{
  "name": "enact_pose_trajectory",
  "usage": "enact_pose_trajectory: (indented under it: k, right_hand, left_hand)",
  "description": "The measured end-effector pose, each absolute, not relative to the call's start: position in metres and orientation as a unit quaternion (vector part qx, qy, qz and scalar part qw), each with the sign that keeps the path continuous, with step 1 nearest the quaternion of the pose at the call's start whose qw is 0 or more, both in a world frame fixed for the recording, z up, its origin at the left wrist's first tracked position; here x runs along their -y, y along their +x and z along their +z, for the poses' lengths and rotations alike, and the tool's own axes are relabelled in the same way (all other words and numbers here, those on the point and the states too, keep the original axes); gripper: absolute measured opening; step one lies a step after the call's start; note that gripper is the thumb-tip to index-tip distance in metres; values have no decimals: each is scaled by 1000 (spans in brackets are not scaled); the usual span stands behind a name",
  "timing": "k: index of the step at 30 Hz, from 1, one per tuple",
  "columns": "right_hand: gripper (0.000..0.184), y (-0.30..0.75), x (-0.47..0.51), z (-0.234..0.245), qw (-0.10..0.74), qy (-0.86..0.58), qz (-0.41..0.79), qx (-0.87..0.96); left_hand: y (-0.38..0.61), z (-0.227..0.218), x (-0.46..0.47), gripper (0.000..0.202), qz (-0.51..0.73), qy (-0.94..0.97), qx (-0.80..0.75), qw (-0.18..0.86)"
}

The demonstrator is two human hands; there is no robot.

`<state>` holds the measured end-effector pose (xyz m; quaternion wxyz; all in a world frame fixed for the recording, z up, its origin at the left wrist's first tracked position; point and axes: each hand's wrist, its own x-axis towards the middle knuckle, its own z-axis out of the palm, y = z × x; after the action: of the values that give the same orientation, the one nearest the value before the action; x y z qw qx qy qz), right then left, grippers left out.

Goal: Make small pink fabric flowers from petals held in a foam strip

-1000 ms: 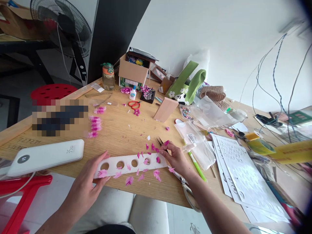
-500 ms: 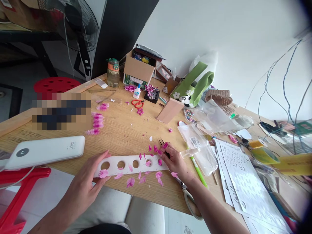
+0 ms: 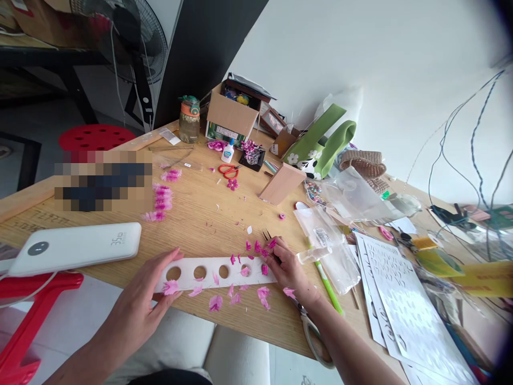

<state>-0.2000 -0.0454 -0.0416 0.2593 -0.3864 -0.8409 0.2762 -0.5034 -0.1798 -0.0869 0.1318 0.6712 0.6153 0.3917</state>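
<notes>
A white strip with several round holes (image 3: 212,272) lies near the front edge of the wooden table (image 3: 200,214). My left hand (image 3: 150,291) rests flat on its left end, fingers spread, thumb along the strip's far edge. My right hand (image 3: 286,267) is at the strip's right end, fingers pinched around dark tweezers (image 3: 267,238) whose tips point away from me. Small pink petals (image 3: 240,270) lie scattered on and around the strip.
A white power bank (image 3: 72,247) lies at the left; scissors (image 3: 308,326) sit under my right wrist. A green pen (image 3: 328,283), plastic bags (image 3: 332,246) and white stencil sheets (image 3: 401,299) lie to the right. Glue bottle (image 3: 227,152), red scissors (image 3: 228,171), cardboard box (image 3: 230,115) and jar (image 3: 188,118) stand behind.
The camera has shifted slightly, so everything sits a little further right in view. My hands stay on the strip; the right hand has closed in a bit over its right end.
</notes>
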Motion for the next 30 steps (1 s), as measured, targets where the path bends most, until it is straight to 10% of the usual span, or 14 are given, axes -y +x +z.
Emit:
enact_pose_trajectory:
  k: [30]
  right_hand:
    - [21, -194, 40, -44, 263, -327, 270, 867]
  left_hand:
    - [-503, -84, 184, 54, 358, 669, -631, 160]
